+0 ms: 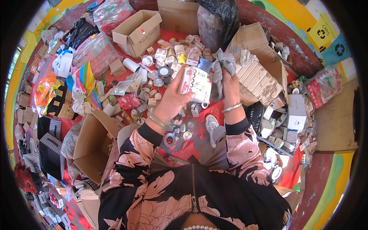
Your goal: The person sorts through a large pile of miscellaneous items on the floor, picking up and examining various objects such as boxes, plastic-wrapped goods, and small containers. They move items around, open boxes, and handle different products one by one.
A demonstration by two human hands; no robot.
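In the middle of the view my left hand (173, 100) is closed around a small white box (197, 85) with coloured printing, tilted toward me. My right hand (230, 87) grips a crumpled grey cloth (221, 69), which hangs just beside the box's right side. Whether the cloth touches the box I cannot tell. Beyond the hands lies a heap of small printed boxes (192, 59), with a yellow star (182, 58) among them. Round lids and discs (165, 71) lie to the left of the box. Below my hands, a round tape-like ring (169, 140) rests on the red ground.
An open cardboard box (138, 34) stands at the far left of the heap, and another (96, 147) is near my left arm. A torn carton (257, 82) leans close to my right hand. A black crate (256, 115) holds mixed items. My shoe (212, 128) shows below.
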